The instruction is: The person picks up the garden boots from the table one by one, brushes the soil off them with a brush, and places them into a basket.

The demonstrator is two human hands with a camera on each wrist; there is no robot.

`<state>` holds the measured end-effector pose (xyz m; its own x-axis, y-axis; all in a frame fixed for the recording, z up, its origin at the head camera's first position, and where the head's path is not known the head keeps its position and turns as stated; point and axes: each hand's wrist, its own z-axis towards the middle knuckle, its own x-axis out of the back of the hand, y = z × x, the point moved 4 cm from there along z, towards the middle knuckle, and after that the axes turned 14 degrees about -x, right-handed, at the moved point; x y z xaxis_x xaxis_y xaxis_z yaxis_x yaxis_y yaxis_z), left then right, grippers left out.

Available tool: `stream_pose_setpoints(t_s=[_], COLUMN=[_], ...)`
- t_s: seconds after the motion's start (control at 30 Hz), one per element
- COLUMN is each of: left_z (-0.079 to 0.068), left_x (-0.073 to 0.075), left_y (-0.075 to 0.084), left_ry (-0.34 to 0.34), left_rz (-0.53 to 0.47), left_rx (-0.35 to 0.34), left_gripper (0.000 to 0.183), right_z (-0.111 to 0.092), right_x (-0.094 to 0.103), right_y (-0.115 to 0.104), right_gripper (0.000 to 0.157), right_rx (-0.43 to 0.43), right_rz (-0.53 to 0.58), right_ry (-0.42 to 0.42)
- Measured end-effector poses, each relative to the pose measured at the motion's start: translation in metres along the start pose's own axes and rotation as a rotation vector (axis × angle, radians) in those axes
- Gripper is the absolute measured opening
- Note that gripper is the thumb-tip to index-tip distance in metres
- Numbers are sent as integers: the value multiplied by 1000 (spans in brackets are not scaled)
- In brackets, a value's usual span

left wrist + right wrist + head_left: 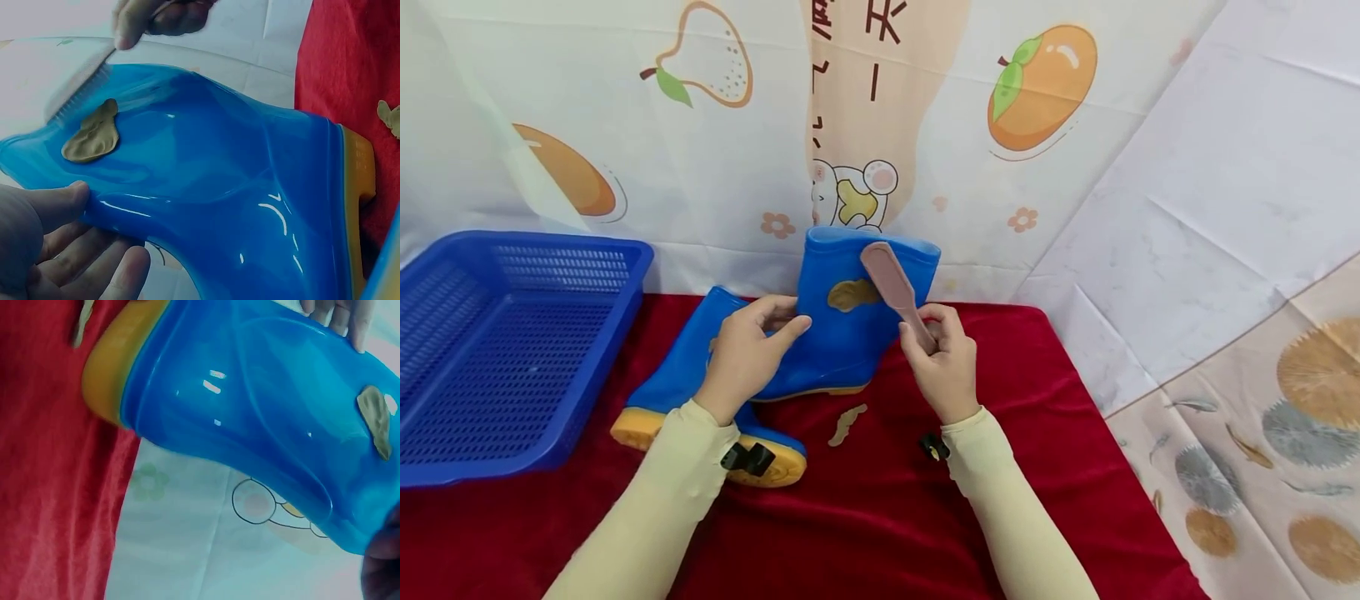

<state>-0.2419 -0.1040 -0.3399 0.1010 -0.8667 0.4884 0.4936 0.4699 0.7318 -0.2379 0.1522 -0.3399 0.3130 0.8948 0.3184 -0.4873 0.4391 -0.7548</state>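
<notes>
A blue rain boot (835, 354) with a yellow sole stands upright on the red cloth. My left hand (748, 350) grips the side of its shaft, thumb in front and fingers behind. In my right hand (946, 367) is a pinkish brush (889, 279), held by its handle, its back toward the head camera. The left wrist view shows its bristles (97, 81) at the upper shaft, beside a brown mud-like patch (94, 134). Part of that patch is hidden behind the brush in the head view. A second blue boot (681, 358) lies behind my left wrist.
At the left stands a blue plastic basket (643, 258) with perforated walls. A thin brown piece (847, 425) lies on the red cloth (1022, 433) in front of the upright boot. Behind the table hangs a white curtain (722, 175) with fruit prints.
</notes>
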Motion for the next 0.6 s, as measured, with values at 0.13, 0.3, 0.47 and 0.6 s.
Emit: stream_pose_setpoints(t_s=[0.13, 0.3, 0.47, 0.6], left_z=[0, 1, 0, -1], left_x=[-2, -5, -5, -4], left_y=[0, 2, 2, 2], left_ry=[15, 9, -19, -45], left_rz=[-8, -26, -26, -9], left_rx=[-15, -39, -41, -39], left_gripper=[43, 45, 47, 46], right_z=[-2, -5, -6, -6], right_x=[5, 4, 0, -5], right_y=[-7, -15, -20, -20], right_gripper=[10, 11, 8, 16], right_rx=[119, 104, 34, -23], right_rz=[22, 78, 111, 108], right_ry=[125, 43, -89, -199])
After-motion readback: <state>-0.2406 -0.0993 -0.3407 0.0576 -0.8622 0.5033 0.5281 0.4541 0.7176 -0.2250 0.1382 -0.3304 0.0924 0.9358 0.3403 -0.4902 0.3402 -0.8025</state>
